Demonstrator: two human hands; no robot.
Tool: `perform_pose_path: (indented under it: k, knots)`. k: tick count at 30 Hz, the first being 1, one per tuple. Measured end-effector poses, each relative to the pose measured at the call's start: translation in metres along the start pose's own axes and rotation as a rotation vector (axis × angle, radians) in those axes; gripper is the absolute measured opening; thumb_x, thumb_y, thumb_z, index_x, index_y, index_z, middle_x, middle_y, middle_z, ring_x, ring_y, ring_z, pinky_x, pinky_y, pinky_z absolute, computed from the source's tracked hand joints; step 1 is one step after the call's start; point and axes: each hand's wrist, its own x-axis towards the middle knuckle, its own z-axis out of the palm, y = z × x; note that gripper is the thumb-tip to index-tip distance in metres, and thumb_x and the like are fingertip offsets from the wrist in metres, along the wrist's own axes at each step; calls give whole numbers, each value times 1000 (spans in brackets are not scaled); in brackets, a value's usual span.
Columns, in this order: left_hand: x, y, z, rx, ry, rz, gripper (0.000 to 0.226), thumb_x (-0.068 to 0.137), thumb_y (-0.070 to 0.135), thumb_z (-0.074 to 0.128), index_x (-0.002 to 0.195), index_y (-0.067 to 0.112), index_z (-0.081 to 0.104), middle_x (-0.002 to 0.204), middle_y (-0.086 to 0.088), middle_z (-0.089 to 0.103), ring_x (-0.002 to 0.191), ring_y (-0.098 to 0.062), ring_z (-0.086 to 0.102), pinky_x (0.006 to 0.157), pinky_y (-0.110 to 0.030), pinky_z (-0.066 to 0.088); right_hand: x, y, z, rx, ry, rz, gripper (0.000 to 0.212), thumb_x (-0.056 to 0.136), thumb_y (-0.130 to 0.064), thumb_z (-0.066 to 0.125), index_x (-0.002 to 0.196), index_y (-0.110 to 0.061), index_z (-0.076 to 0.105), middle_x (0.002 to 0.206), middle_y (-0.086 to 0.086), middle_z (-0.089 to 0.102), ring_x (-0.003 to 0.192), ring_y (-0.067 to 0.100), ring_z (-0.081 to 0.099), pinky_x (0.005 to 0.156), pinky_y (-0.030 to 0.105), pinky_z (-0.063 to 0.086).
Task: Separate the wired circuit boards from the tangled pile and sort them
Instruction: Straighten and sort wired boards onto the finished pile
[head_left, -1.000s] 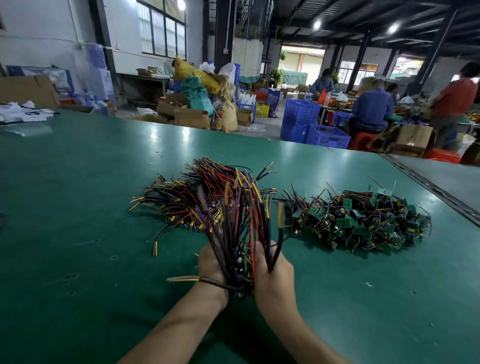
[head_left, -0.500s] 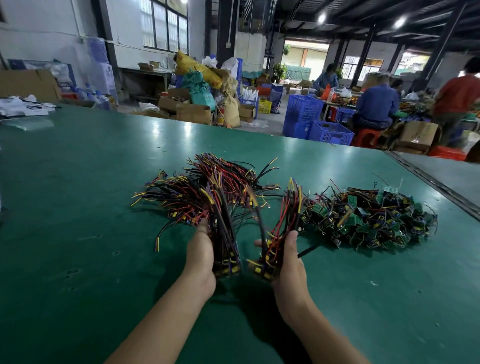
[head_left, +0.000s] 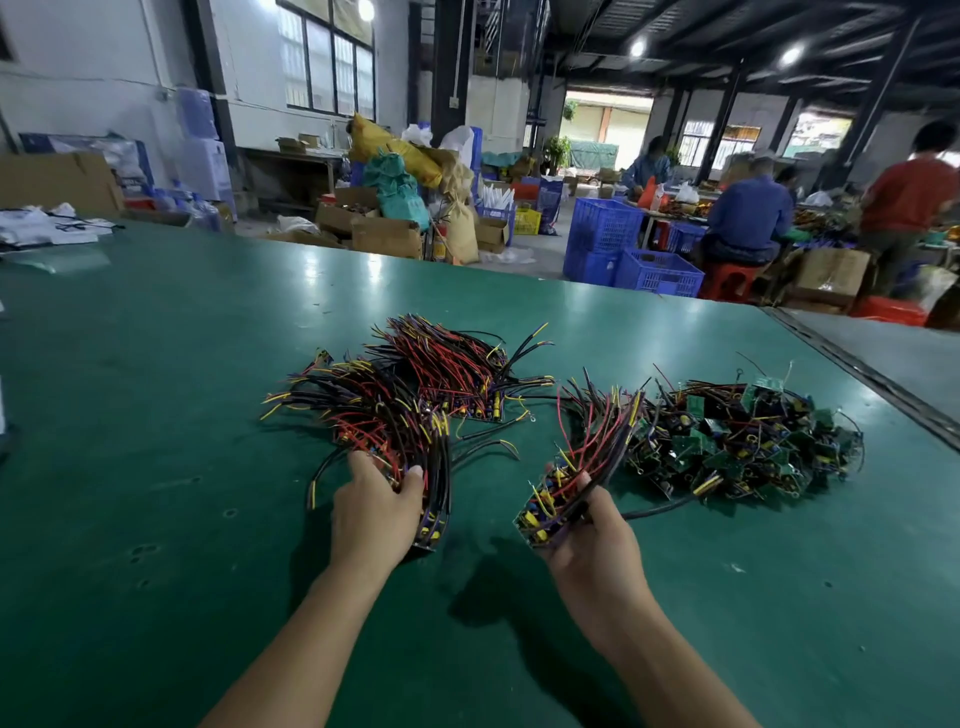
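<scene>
The green table (head_left: 156, 441) is wide, flat and a bit shiny. There is lots of bare room on the left and near the person. Its far edge runs across the middle of the view, and a dark groove (head_left: 857, 374) cuts along the right side.

The left hand (head_left: 371, 512) is curled round the left bundle (head_left: 436, 483), small boards stacked flat with long black, red and yellow wires sticking up. This bundle touches the tidy pile (head_left: 426, 379), where the wires lie side by side. The right hand (head_left: 592, 540) grips the right bundle (head_left: 566, 488), lifted off the table and tilted to the right. Its wire tips reach the tangled pile (head_left: 743, 441), a messy heap of little green square boards and thin wires.

Past the table stand blue crates (head_left: 657, 270) with holes in their sides and brown cardboard boxes (head_left: 387, 236). I cannot tell what is in them.
</scene>
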Motion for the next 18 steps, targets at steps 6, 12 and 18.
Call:
perform_pose_path:
  k: [6,12,18]
  knots:
    - [7,-8,-11,265,103,74,48,92,52,50,108,7,42,102,-10,51,75,-25,51,54,-31,35,-1,2,0,-92,-22,-45,21,82,-22,62,75,-6,72,70,11,69,61,21,69,53,32,56]
    - [-14,14,-10,6,349,500,8,90,11,60,95,12,53,89,-4,58,74,-22,54,56,-33,42,-2,6,1,-185,40,-89,30,75,-29,64,91,-3,64,72,7,68,63,14,67,53,24,53]
    - [-54,22,24,-412,-183,554,13,98,20,51,87,26,54,68,8,53,57,-8,46,53,-21,35,-2,10,-1,-203,33,-141,26,78,-30,63,88,-6,60,73,7,68,65,13,66,54,23,53]
